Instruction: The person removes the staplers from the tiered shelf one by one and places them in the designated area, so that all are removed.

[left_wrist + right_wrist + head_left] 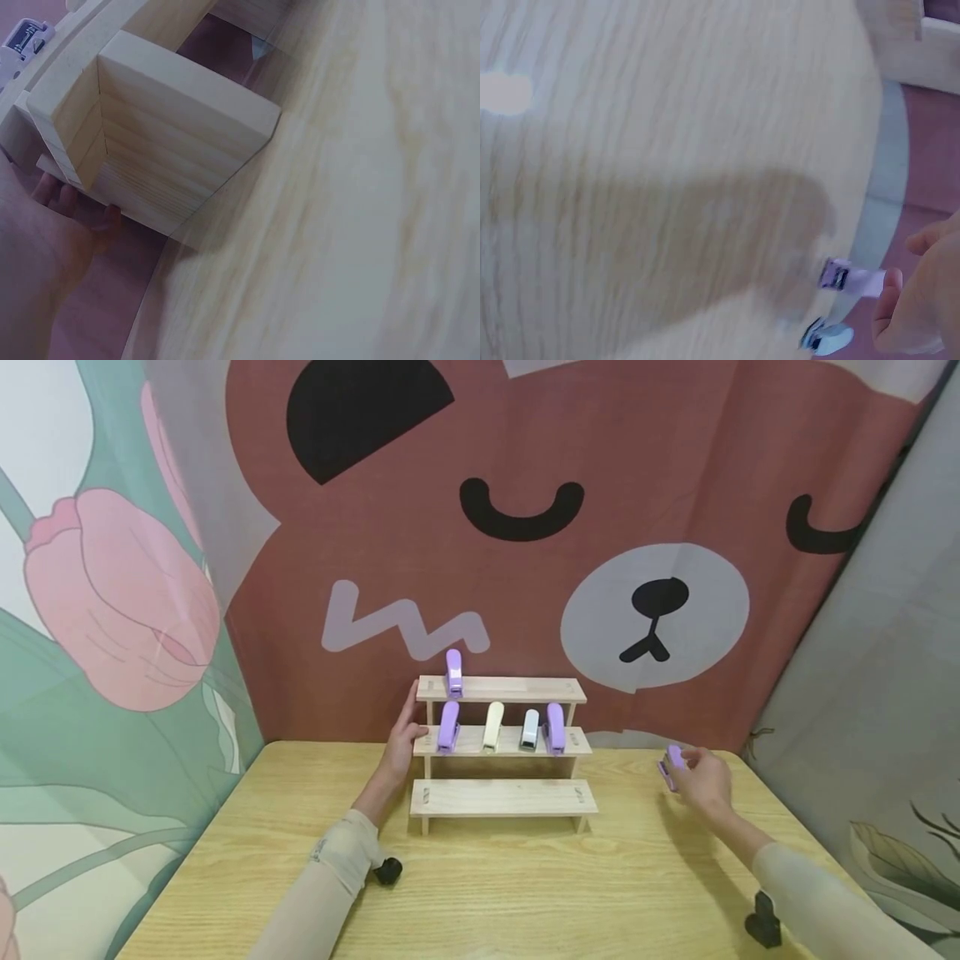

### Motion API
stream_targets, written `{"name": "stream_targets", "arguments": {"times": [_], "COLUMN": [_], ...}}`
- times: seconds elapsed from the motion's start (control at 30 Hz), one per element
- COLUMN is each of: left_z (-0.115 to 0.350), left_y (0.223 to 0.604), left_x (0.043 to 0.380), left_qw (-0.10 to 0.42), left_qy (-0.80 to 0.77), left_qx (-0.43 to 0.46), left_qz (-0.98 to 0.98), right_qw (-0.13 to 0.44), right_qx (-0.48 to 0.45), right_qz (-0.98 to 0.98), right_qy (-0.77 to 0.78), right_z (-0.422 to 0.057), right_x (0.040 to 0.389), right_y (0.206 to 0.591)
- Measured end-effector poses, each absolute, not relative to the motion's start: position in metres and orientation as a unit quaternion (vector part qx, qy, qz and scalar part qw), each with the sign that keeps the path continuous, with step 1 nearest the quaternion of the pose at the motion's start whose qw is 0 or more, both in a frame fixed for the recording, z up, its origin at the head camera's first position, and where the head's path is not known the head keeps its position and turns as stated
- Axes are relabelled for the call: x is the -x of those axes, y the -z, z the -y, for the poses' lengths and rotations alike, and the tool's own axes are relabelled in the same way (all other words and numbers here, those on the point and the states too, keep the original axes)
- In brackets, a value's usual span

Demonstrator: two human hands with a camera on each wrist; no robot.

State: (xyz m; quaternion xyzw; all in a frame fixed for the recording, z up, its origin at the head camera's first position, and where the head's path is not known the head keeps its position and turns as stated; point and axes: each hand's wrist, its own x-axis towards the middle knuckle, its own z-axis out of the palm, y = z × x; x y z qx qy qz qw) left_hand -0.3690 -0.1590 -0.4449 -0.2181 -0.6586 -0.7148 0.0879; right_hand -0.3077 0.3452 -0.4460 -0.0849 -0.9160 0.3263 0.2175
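Observation:
A three-step wooden display rack [510, 797] stands on the table. My left hand [395, 756] holds its left end, thumb at the middle shelf and fingers along the side; in the left wrist view the fingertips curl at the edge of the wooden upright [157, 127]. To the right, my right hand [705, 779] pinches a purple stapler [673, 764] near the table's back edge. Beside that stapler, a light blue stapler [831, 339] shows in the right wrist view. A purple stapler [453, 672] sits on the top shelf.
On the middle shelf stand a purple stapler [447, 727], a cream stapler [492, 727], a pale blue-white stapler [529, 729] and another purple stapler [555, 728]. A printed bear curtain [525, 593] hangs close behind the wooden table [495, 893].

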Motion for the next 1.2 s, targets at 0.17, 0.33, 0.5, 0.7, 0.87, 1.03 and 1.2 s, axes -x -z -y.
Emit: {"name": "stream_targets", "arguments": {"times": [0.17, 0.33, 0.5, 0.7, 0.87, 1.03, 1.2], "left_z": [0.16, 0.161, 0.161, 0.16, 0.16, 0.16, 0.16], "left_y": [0.444, 0.444, 0.443, 0.442, 0.443, 0.444, 0.444], "left_x": [0.369, 0.368, 0.367, 0.366, 0.366, 0.366, 0.368], "left_qw": [0.084, 0.087, 0.094, 0.087, 0.087, 0.088, 0.084], "left_qy": [0.714, 0.709, 0.706, 0.71, 0.706, 0.707, 0.711], "left_qx": [0.215, 0.215, 0.216, 0.212, 0.213, 0.213, 0.214], "left_qz": [0.661, 0.666, 0.668, 0.666, 0.669, 0.669, 0.665], "right_qw": [0.23, 0.242, 0.243, 0.271, 0.277, 0.264, 0.259], "right_qx": [0.082, 0.072, 0.062, 0.063, 0.049, 0.032, 0.013], "right_qz": [0.9, 0.88, 0.869, 0.849, 0.84, 0.84, 0.836], "right_qy": [-0.36, -0.402, -0.426, -0.448, -0.465, -0.474, -0.483], "right_z": [-0.327, -0.302, -0.28, -0.258, -0.241, -0.223, -0.208], "right_x": [0.304, 0.298, 0.297, 0.296, 0.295, 0.296, 0.3], "right_y": [0.433, 0.415, 0.4, 0.39, 0.384, 0.381, 0.377]}}
